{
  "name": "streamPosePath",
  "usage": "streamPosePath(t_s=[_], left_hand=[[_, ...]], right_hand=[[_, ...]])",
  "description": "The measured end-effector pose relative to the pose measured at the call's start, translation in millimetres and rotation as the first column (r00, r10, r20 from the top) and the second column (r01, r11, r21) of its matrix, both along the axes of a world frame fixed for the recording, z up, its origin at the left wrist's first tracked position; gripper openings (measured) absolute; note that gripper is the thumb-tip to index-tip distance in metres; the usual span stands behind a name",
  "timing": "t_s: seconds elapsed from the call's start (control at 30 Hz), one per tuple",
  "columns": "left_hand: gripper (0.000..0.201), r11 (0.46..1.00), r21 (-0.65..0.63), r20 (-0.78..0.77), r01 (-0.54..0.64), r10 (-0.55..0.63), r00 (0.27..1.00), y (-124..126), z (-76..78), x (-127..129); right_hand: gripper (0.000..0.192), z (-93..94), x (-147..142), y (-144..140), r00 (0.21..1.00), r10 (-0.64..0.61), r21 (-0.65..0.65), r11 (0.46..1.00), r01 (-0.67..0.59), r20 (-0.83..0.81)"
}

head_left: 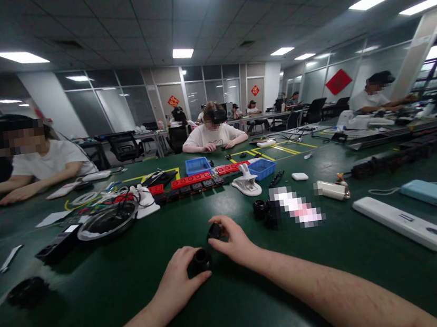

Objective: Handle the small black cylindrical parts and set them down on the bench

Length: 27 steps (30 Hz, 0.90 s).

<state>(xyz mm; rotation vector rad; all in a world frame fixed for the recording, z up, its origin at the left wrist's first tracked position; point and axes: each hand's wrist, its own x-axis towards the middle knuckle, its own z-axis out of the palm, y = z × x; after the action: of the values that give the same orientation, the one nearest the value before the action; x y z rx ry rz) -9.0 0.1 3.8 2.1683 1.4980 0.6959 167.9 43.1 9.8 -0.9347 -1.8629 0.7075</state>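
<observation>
My left hand [178, 272] is closed around a black cylindrical part [202, 259] with a round opening facing up, low over the green table [236, 304]. Just beyond it and to the right, my right hand [236, 243] grips a smaller black part [213, 232] between thumb and fingers. The two parts are apart. Their exact kind cannot be made out. A similar black round part [27, 292] lies at the far left, and another black round part [261, 208] stands right of my right hand.
Ahead are a metal bowl [108, 223] with cables, red trays [192, 179], blue bins [262, 168] and a white stand [247, 181]. To the right lie a white power strip [403, 223] and a light-blue power bank [430, 192]. A wrench [9, 260] lies left. Other people sit around the tables.
</observation>
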Motion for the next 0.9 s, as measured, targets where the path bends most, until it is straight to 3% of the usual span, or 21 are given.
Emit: streamPosePath(t_s=[0.1, 0.23, 0.43, 0.63, 0.73, 0.9], left_hand=[[0.042, 0.996, -0.029, -0.022, -0.088, 0.087, 0.996, 3.0, 7.2, -14.7], [0.059, 0.949, -0.127, -0.055, -0.29, 0.285, 0.957, -3.8, 13.2, -58.3], [0.058, 0.831, -0.148, -0.032, -0.536, 0.538, 0.843, -63.0, 1.3, -141.0], [0.061, 0.703, -0.12, -0.071, -0.701, 0.698, 0.712, -111.1, -1.9, -215.6], [0.062, 0.661, -0.073, -0.113, -0.747, 0.739, 0.665, -112.4, 5.8, -234.0], [0.057, 0.694, -0.007, -0.188, -0.72, 0.707, 0.682, -91.7, 13.8, -228.5]], right_hand=[[0.021, -11.1, 1.7, 7.6, 0.993, -0.06, -0.043, 0.997, 0.065, 0.104], [0.019, -17.6, 0.4, 9.9, 0.983, 0.037, -0.042, 0.999, -0.03, 0.182], [0.021, -20.9, -2.1, 6.7, 0.962, 0.117, -0.064, 0.992, -0.104, 0.246], [0.04, -24.3, -3.0, 8.8, 0.959, 0.123, -0.114, 0.989, -0.096, 0.254], [0.042, -24.0, -3.4, 8.4, 0.954, 0.117, -0.124, 0.989, -0.085, 0.276], [0.044, -22.6, -3.5, 6.9, 0.946, 0.116, -0.114, 0.99, -0.085, 0.301]])
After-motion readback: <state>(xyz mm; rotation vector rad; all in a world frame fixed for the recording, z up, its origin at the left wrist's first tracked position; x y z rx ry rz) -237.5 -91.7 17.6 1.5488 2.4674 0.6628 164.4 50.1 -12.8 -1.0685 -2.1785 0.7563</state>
